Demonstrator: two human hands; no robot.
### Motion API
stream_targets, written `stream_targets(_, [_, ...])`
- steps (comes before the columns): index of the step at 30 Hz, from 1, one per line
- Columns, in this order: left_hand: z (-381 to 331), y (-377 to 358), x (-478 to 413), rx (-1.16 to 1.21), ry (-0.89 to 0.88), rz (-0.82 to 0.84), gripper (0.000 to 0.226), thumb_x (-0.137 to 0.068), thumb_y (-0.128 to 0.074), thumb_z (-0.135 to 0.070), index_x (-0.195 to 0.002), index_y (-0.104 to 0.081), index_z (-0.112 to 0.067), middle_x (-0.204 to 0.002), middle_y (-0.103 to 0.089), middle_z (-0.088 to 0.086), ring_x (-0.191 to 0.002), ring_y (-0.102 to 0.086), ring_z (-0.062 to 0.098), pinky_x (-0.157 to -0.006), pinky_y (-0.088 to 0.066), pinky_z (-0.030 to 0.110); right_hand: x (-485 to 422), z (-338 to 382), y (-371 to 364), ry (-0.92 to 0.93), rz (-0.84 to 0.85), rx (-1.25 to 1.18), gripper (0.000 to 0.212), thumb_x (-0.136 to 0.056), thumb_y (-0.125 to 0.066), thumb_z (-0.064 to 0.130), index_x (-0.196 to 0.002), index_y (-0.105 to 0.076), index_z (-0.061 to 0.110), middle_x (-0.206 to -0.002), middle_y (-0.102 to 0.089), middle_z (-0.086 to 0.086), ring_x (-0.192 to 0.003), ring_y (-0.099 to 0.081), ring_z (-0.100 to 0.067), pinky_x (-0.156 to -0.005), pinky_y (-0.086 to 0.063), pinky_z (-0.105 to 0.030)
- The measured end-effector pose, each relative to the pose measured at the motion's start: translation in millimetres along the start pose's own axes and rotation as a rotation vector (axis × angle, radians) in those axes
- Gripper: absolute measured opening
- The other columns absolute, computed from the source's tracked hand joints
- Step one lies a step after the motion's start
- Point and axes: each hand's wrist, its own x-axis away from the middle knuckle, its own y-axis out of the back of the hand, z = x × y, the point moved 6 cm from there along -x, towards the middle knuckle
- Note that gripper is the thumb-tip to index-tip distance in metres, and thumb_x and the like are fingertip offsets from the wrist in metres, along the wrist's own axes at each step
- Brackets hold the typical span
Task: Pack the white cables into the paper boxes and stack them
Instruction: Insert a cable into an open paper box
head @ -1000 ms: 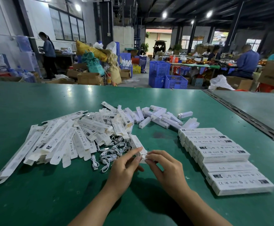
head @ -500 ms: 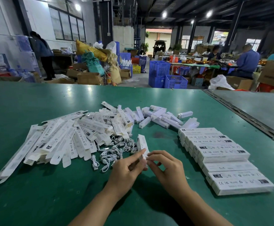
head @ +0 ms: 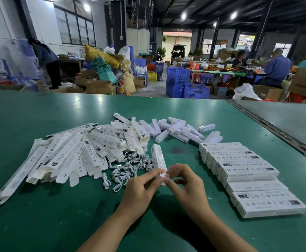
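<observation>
Both hands meet over the green table (head: pixel 39 224) on one box (head: pixel 158 158). The left hand (head: pixel 139 190) pinches the box's near end between thumb and forefinger, with the other fingers curled beneath. The right hand (head: pixel 186 186) has its fingers bent, and its fingertips (head: pixel 168 173) grip the same end where the flap sits. It cannot be told whether the flap is tucked in. The box lies lengthwise and points away from the person toward 12 o'clock, its far end raised a little off the table.

The cables (head: pixel 130 166) lie in a loose tangle at 10 o'clock from the hands, just beside the box. A few single coils (head: pixel 105 181) lie nearer 9 o'clock. A wide heap of flat boxes (head: pixel 66 155) spreads from 9 to 11 o'clock, overlapping the far edge of the cables. Small folded boxes (head: pixel 176 130) are scattered at 12 to 1 o'clock. The stack (head: pixel 246 171) of packed boxes runs in overlapping rows from 1 to 4 o'clock, near the right hand but not touching it.

Beyond the table stand blue crates (head: pixel 185 86) at 12 o'clock. A bending person (head: pixel 46 57) is at 10 o'clock and seated workers (head: pixel 277 68) at 2 o'clock.
</observation>
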Motion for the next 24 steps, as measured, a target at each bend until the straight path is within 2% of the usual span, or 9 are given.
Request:
stream_targets(2, [-5.1, 1.1, 0.3, -0.039, -0.038, -0.029, 0.024, -0.092, -0.06, -0.043, -0.109, -0.067, -0.058, -0.095, -0.072, -0.031, -0.087, -0.071, 0.004, -0.078, -0.055, 0.018, 0.9, -11.3, -6.3, -0.174, 0.082, -0.176, 0.032, -0.082, -0.075, 0.017, -0.109, -0.059, 0.024, -0.102, -0.065, 0.007, -0.089, -0.068, -0.012, -0.074, -0.056, -0.029])
stream_targets(5, [-10.8, -0.7, 1.6, -0.063, -0.098, -0.001, 0.029, -0.093, -0.059, -0.038, -0.116, -0.063, -0.056, -0.098, -0.064, -0.045, -0.095, -0.065, -0.015, -0.078, -0.045, 0.002, 3.6, -20.1, -15.0, -0.344, 0.211, -0.4, 0.031, -0.088, -0.065, 0.026, -0.118, -0.062, 0.021, -0.109, -0.068, -0.008, -0.085, -0.068, -0.016, -0.073, -0.055, -0.03])
stream_targets(10, [-8.6, -7.6, -1.1, -0.036, -0.156, 0.08, 0.047, -0.092, -0.068, -0.009, -0.125, -0.064, -0.043, -0.124, -0.069, -0.013, -0.117, -0.062, 0.0, -0.099, -0.049, 0.017, 4.2, -22.9, -16.3, -0.355, 0.236, -0.44, 0.038, -0.083, -0.07, 0.031, -0.117, -0.065, 0.016, -0.093, -0.074, -0.004, -0.079, -0.068, -0.013, -0.069, -0.053, -0.024])
stream_targets(12, [-8.2, -7.8, -1.5, -0.031, -0.137, 0.109, 0.056, -0.09, -0.072, -0.016, -0.127, -0.057, -0.056, -0.126, -0.067, -0.016, -0.12, -0.06, -0.001, -0.1, -0.046, 0.013, 4.1, -26.1, -17.6, -0.39, 0.23, -0.492, 0.033, -0.081, -0.07, 0.025, -0.112, -0.068, 0.014, -0.088, -0.073, -0.008, -0.075, -0.067, -0.014, -0.066, -0.052, -0.024])
stream_targets(14, [-4.6, -7.1, -0.6, -0.024, -0.083, 0.119, 0.075, -0.086, -0.074, -0.025, -0.141, -0.038, -0.06, -0.121, -0.069, -0.021, -0.118, -0.061, -0.002, -0.101, -0.044, 0.013, 5.1, -29.7, -19.5, -0.434, 0.231, -0.56, 0.03, -0.078, -0.063, 0.016, -0.106, -0.073, 0.013, -0.088, -0.073, -0.01, -0.071, -0.064, -0.014, -0.061, -0.05, -0.022])
stream_targets(17, [3.9, 2.8, -3.3, 0.154, 0.015, -0.043, 0.081, -0.083, -0.071, -0.021, -0.143, -0.029, -0.055, -0.115, -0.071, -0.014, -0.103, -0.067, 0.007, -0.098, -0.051, 0.031, 12.1, -29.1, -17.4, -0.436, 0.332, -0.5, 0.039, -0.073, -0.051, 0.01, -0.103, -0.075, 0.017, -0.083, -0.07, -0.005, -0.068, -0.061, -0.015, -0.059, -0.047, -0.021])
stream_targets(19, [5.5, 12.5, -6.9, 0.277, 0.042, -0.163, 0.078, -0.089, -0.071, -0.011, -0.139, -0.03, -0.056, -0.123, -0.065, -0.011, -0.1, -0.067, 0.012, -0.094, -0.053, 0.035, 19.2, -25.2, -13.5, -0.41, 0.451, -0.445, 0.037, -0.071, -0.05, 0.01, -0.099, -0.075, 0.016, -0.076, -0.065, -0.004, -0.063, -0.058, -0.016, -0.058, -0.046, -0.021])
stream_targets(22, [9.8, 20.5, -10.0, 0.426, 0.068, -0.22, 0.076, -0.088, -0.07, -0.012, -0.14, -0.034, -0.055, -0.133, -0.056, -0.01, -0.104, -0.066, 0.013, -0.088, -0.054, 0.024, 24.9, -21.5, -5.6, -0.4, 0.535, -0.383, 0.043, -0.072, -0.049, 0.011, -0.107, -0.075, 0.017, -0.069, -0.061, -0.006, -0.055, -0.053, -0.016, -0.055, -0.044, -0.021])
stream_targets(24, [11.8, 21.8, -10.1, 0.427, 0.076, -0.216, 0.068, -0.088, -0.073, -0.016, -0.132, -0.046, -0.06, -0.117, -0.064, -0.013, -0.096, -0.066, 0.009, -0.081, -0.051, 0.015, 26.3, -22.2, -2.5, -0.413, 0.531, -0.366, 0.047, -0.073, -0.048, 0.011, -0.113, -0.074, 0.017, -0.065, -0.061, -0.004, -0.052, -0.052, -0.015, -0.055, -0.043, -0.021])
